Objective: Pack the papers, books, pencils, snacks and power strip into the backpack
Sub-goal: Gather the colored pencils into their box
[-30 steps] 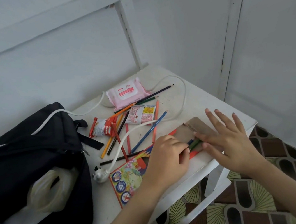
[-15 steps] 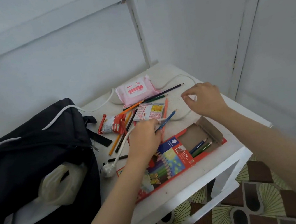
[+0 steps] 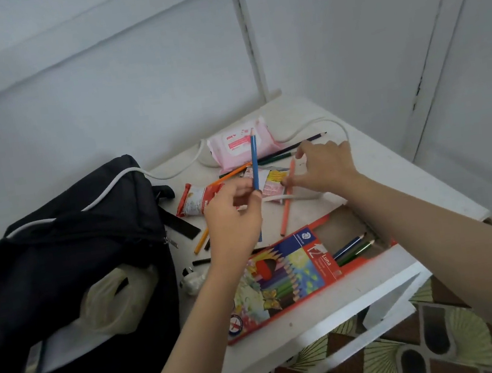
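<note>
— White table in a pale-walled corner, patterned tiles below. Landmark?
— Coloured-pencil box, red, lying flat at the table's near edge, flap end open. Boxed pencils, one blue and one green, show in the open end.
— Left hand?
— Left hand is raised just behind the box, fingers curled, pinching a blue pencil by its lower end. The pencil is nearly upright, off the table.
— Right?
— Right hand is also behind the box, further back. Thumb and forefinger pinch a salmon pencil; its free end slants down toward the box.
— Backpack?
— Black backpack sits left of the box with its mouth open. White papers and a pale plastic bag show inside.
— Power strip?
— Only a white cable looping behind the box and over the backpack, and a plug between box and backpack.
— Loose stuff?
— All behind the box: red-white snack packet, second packet half hidden by the hands, pink wet-wipes pack furthest back, dark pencil, orange pencil.
</note>
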`<state>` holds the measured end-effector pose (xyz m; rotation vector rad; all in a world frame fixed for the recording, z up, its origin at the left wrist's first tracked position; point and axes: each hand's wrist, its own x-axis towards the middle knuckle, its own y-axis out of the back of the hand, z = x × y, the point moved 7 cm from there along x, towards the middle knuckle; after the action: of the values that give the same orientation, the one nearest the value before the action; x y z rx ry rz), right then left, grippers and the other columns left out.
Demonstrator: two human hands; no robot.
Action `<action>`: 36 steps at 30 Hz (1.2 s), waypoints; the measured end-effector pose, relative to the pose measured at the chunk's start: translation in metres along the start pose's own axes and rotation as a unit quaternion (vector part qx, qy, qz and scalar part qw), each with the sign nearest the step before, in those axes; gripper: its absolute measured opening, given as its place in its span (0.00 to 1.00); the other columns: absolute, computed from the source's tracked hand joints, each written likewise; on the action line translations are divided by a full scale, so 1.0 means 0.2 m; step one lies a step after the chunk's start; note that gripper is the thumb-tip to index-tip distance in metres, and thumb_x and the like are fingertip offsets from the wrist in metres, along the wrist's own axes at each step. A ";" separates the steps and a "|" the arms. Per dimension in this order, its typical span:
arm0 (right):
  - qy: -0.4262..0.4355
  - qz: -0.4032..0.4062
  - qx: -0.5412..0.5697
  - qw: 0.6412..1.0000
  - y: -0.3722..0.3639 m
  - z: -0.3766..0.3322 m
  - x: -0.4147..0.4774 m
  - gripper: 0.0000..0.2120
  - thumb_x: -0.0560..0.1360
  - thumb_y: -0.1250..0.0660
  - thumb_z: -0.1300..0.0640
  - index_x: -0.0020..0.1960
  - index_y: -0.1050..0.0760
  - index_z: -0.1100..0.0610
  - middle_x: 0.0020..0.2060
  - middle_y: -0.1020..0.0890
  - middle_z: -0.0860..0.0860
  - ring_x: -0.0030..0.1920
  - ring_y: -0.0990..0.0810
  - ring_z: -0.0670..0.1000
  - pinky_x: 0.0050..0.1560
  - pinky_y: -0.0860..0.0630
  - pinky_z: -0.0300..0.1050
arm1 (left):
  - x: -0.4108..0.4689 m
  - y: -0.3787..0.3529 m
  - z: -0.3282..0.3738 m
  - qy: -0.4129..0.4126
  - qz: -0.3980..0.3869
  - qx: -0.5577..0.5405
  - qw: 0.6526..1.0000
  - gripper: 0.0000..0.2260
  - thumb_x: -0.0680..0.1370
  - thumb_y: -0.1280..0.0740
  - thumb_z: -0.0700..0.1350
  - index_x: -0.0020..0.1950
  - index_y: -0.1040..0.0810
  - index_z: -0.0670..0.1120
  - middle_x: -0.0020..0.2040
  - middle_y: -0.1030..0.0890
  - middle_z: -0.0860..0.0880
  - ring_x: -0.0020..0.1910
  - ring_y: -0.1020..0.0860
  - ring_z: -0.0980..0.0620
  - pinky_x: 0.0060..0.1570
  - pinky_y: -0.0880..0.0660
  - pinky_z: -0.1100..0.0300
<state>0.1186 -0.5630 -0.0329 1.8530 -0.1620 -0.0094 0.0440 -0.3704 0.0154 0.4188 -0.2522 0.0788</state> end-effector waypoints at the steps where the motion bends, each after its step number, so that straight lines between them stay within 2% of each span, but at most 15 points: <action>1: -0.004 -0.013 -0.001 1.000 -0.01 -0.01 0.00 0.32 0.66 0.35 0.30 0.60 0.30 0.50 0.49 0.20 0.50 0.55 0.24 0.54 0.55 0.37 0.50 | 0.00 0.01 -0.01 0.005 0.004 -0.010 1.000 0.11 0.75 0.33 0.36 0.47 0.22 0.52 0.43 0.19 0.55 0.43 0.22 0.60 0.41 0.25 0.70; 5: -0.022 -0.042 0.034 0.998 -0.01 0.01 -0.01 0.32 0.65 0.32 0.34 0.63 0.33 0.49 0.53 0.21 0.50 0.57 0.26 0.55 0.57 0.38 0.51 | 0.00 0.03 -0.04 0.010 0.005 -0.012 1.000 0.09 0.75 0.33 0.36 0.49 0.21 0.50 0.45 0.18 0.53 0.44 0.21 0.57 0.43 0.24 0.67; 8: -0.030 -0.042 0.054 0.997 0.01 0.01 -0.02 0.25 0.71 0.36 0.44 0.64 0.35 0.52 0.46 0.21 0.49 0.54 0.24 0.55 0.56 0.39 0.50 | -0.01 0.03 -0.05 0.013 0.007 -0.011 1.000 0.10 0.75 0.32 0.36 0.47 0.21 0.52 0.44 0.18 0.54 0.43 0.21 0.58 0.45 0.24 0.64; 10: -0.035 -0.026 0.055 0.998 0.01 0.00 -0.02 0.23 0.73 0.38 0.42 0.62 0.35 0.54 0.42 0.21 0.49 0.52 0.22 0.55 0.57 0.39 0.51 | -0.01 0.02 -0.05 0.018 0.006 -0.017 1.000 0.11 0.75 0.32 0.36 0.47 0.22 0.53 0.44 0.18 0.55 0.43 0.21 0.57 0.45 0.22 0.61; 13: -0.063 -0.024 0.052 0.996 0.00 0.02 -0.03 0.27 0.71 0.36 0.36 0.59 0.34 0.56 0.44 0.20 0.50 0.51 0.22 0.54 0.58 0.38 0.51 | -0.01 0.02 -0.05 0.018 0.006 -0.022 1.000 0.10 0.75 0.32 0.36 0.47 0.21 0.52 0.44 0.18 0.54 0.43 0.21 0.57 0.45 0.22 0.61; 17: -0.096 -0.032 0.046 0.994 0.02 0.03 -0.02 0.23 0.71 0.34 0.50 0.62 0.35 0.58 0.37 0.23 0.49 0.43 0.24 0.53 0.50 0.39 0.47 | -0.01 0.03 -0.04 0.019 0.006 -0.026 0.999 0.10 0.75 0.32 0.36 0.47 0.21 0.52 0.44 0.18 0.54 0.44 0.21 0.56 0.45 0.21 0.58; 20: -0.110 -0.032 0.019 0.993 0.04 0.03 -0.02 0.29 0.72 0.38 0.56 0.70 0.43 0.61 0.32 0.27 0.49 0.39 0.26 0.54 0.50 0.38 0.48 | -0.02 0.02 -0.04 0.027 0.000 -0.026 0.999 0.12 0.75 0.33 0.37 0.46 0.22 0.56 0.44 0.18 0.56 0.44 0.21 0.57 0.47 0.20 0.53; 22: -0.108 -0.016 0.026 0.994 0.05 0.05 -0.03 0.27 0.74 0.40 0.54 0.70 0.42 0.60 0.34 0.25 0.49 0.40 0.25 0.54 0.50 0.39 0.48 | -0.03 0.01 -0.04 0.030 0.001 -0.027 0.999 0.14 0.75 0.32 0.36 0.44 0.23 0.57 0.43 0.19 0.57 0.43 0.21 0.60 0.47 0.20 0.52; 24: -0.109 -0.009 0.034 0.993 0.06 0.06 -0.05 0.27 0.76 0.42 0.47 0.70 0.42 0.60 0.39 0.22 0.51 0.45 0.23 0.55 0.49 0.39 0.49 | -0.03 0.01 -0.04 0.026 0.003 -0.029 0.999 0.15 0.75 0.32 0.36 0.43 0.24 0.58 0.42 0.20 0.58 0.41 0.22 0.62 0.47 0.20 0.51; 27: -0.102 -0.019 0.008 0.995 0.05 0.04 -0.06 0.38 0.73 0.39 0.36 0.71 0.45 0.61 0.43 0.20 0.52 0.51 0.21 0.55 0.55 0.36 0.51 | -0.04 0.01 -0.04 0.025 0.003 -0.031 0.999 0.15 0.75 0.32 0.36 0.44 0.24 0.58 0.41 0.20 0.59 0.40 0.22 0.64 0.48 0.20 0.50; 29: -0.105 -0.025 0.009 0.994 0.04 0.02 -0.06 0.38 0.72 0.34 0.41 0.71 0.45 0.62 0.37 0.24 0.49 0.46 0.22 0.54 0.54 0.36 0.49 | -0.04 0.01 -0.04 0.023 0.004 -0.029 0.999 0.14 0.75 0.32 0.36 0.44 0.24 0.58 0.41 0.20 0.59 0.40 0.22 0.64 0.48 0.21 0.50; 32: -0.126 -0.017 0.030 0.991 0.04 0.03 -0.06 0.37 0.72 0.35 0.54 0.74 0.49 0.64 0.31 0.30 0.49 0.42 0.24 0.54 0.48 0.37 0.46 | -0.05 0.01 -0.04 0.023 0.004 -0.030 0.999 0.14 0.75 0.32 0.36 0.44 0.23 0.57 0.41 0.20 0.59 0.40 0.22 0.65 0.49 0.21 0.50; 34: -0.141 -0.006 0.062 0.988 0.05 0.04 -0.06 0.37 0.71 0.35 0.55 0.73 0.49 0.65 0.33 0.28 0.50 0.43 0.23 0.54 0.47 0.36 0.46 | -0.05 0.01 -0.03 0.022 0.004 -0.032 0.999 0.14 0.75 0.32 0.36 0.44 0.23 0.57 0.41 0.20 0.58 0.40 0.22 0.65 0.48 0.21 0.49; 36: -0.155 0.008 0.129 0.979 0.05 0.06 -0.06 0.34 0.70 0.33 0.55 0.69 0.45 0.63 0.34 0.28 0.50 0.40 0.24 0.54 0.43 0.33 0.45 | -0.06 0.01 -0.03 0.020 0.004 -0.035 0.999 0.13 0.75 0.32 0.36 0.44 0.23 0.56 0.41 0.20 0.59 0.40 0.22 0.65 0.48 0.21 0.49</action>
<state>0.1048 -0.5759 -0.0278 2.1006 -0.4122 -0.2796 0.0332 -0.3661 0.0081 0.3460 -0.2161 0.0865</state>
